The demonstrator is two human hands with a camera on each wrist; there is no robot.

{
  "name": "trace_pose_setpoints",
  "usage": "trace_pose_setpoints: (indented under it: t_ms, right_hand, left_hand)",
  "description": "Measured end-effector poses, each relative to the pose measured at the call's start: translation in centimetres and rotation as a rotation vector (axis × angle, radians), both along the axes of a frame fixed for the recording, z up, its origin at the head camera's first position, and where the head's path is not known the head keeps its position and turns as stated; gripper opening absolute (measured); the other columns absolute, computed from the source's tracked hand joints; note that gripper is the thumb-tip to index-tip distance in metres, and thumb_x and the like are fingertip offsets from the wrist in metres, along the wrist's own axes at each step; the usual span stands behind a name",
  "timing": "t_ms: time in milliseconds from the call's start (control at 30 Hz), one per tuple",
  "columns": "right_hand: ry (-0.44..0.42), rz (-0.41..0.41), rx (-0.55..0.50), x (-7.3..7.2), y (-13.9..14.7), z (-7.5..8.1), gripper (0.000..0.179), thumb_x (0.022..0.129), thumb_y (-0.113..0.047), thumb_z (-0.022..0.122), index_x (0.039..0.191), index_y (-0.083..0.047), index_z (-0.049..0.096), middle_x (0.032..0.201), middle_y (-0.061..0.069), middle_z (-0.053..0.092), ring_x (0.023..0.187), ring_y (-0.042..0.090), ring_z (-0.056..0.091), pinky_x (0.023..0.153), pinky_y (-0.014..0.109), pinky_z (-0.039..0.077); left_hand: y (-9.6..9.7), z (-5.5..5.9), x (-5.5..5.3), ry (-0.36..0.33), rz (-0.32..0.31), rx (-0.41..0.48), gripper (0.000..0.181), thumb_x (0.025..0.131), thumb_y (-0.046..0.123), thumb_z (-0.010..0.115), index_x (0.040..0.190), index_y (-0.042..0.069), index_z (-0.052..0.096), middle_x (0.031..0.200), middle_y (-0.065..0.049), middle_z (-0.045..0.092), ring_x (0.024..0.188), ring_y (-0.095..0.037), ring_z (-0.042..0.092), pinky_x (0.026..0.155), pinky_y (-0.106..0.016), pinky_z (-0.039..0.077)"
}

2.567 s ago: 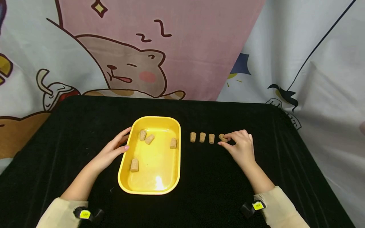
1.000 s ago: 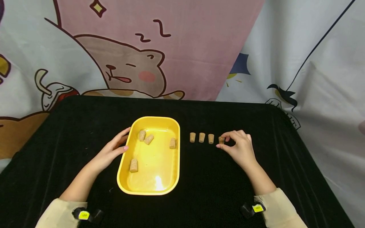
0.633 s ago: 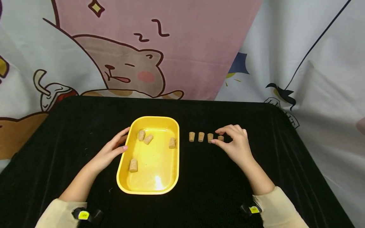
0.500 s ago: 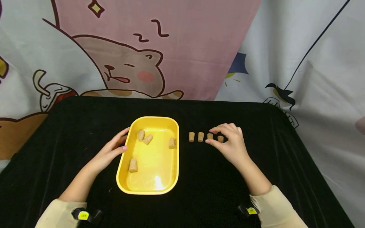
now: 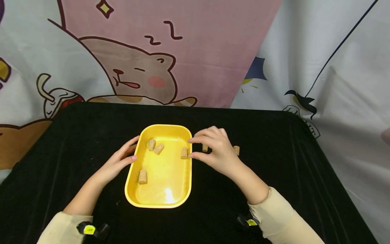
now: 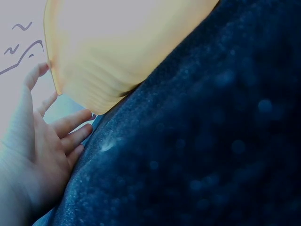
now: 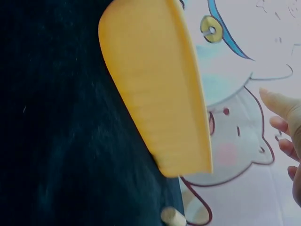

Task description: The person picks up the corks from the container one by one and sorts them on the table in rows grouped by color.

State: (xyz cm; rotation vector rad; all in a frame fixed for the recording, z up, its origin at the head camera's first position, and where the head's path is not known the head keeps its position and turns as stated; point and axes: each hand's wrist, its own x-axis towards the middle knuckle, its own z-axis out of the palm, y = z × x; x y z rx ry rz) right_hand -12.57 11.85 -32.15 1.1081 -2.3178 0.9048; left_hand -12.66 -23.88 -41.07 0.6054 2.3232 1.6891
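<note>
A yellow tray stands on the black cloth, with several tapered corks lying in it, one cork near its right wall. My left hand touches the tray's left side, thumb and fingers spread and loosely extended; the left wrist view shows the fingertips against its wall. My right hand hovers at the tray's right rim, thumb and forefinger parted with nothing between them. Beneath that hand, the row of upright corks is partly hidden; a left-end cork and a right-end cork show.
Black cloth covers the table on both sides of the tray. Behind the far edge hangs a printed curtain with a cartoon bear. In the right wrist view a cork stands near the tray's end.
My right hand released the cork at the row's right end, which now stands upright, then moved left over the row to the tray's rim. The left hand stayed at the tray.
</note>
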Motion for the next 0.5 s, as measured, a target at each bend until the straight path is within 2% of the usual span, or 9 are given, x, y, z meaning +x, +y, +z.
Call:
trace_pose_setpoints:
  t_ms: [267,500]
  right_hand:
    - [-0.016,0.167,0.084,-0.5,-3.3,-0.3,0.032,0.077,-0.031,0.080,0.104,-0.016,0.073,0.109,-0.003,0.066,0.102,0.011,0.049,0.084,0.032,0.033]
    - [-0.053,0.298,0.192,-0.9,-6.1,-0.7,0.030,0.080,-0.029,0.078,0.108,-0.019,0.072,0.113,-0.005,0.066,0.106,0.010,0.049,0.088,0.029,0.032]
  left_hand:
    - [0.0,-0.1,0.0,0.008,-0.010,0.011,0.059,0.101,0.013,0.044,0.154,0.015,0.017,0.149,-0.025,0.030,0.130,-0.043,0.035,0.093,-0.033,0.043]
    - [0.0,-0.2,0.0,0.008,-0.005,0.011,0.059,0.101,0.013,0.043,0.154,0.015,0.017,0.149,-0.026,0.029,0.131,-0.044,0.034,0.095,-0.059,0.038]
